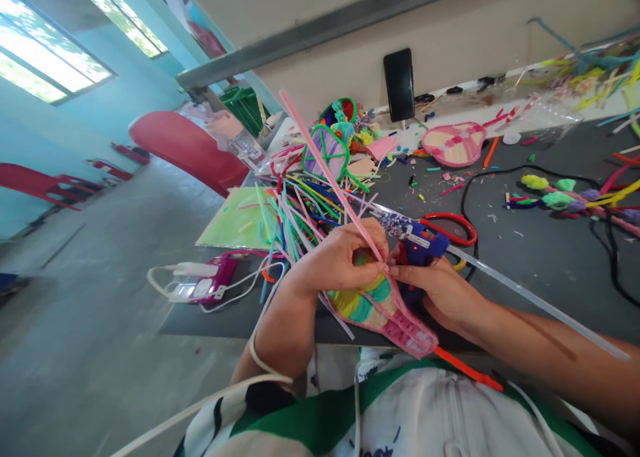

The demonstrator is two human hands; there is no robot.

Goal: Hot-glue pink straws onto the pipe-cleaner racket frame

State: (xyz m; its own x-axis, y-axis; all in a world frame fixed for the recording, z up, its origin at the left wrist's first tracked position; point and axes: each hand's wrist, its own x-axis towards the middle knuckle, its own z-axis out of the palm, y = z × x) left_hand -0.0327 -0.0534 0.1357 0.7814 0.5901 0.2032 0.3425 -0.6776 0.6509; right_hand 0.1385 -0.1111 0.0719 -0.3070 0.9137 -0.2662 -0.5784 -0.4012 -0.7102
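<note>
My left hand [345, 257] pinches a long pink pipe cleaner [330, 167], whose free end points up and to the left. Beneath its fingers is a pink-edged paddle-shaped craft [367, 305] striped in yellow and turquoise, its narrow end towards my body. My right hand [445, 290] is closed around a blue glue gun [425, 247], partly hidden by the fingers; a long translucent glue stick [540, 304] runs back from it over my forearm. My right thumb touches the craft's pink edge beside my left fingertips. An orange strip [467, 367] juts out below the craft.
Loose pipe cleaners [295, 220] lie left of my hands, near a green sheet [235, 220] and a purple device [220, 280] with white cables. Red-handled scissors [453, 229] lie behind the glue gun. Further back are a pink-rimmed craft [455, 144] and a phone [399, 84].
</note>
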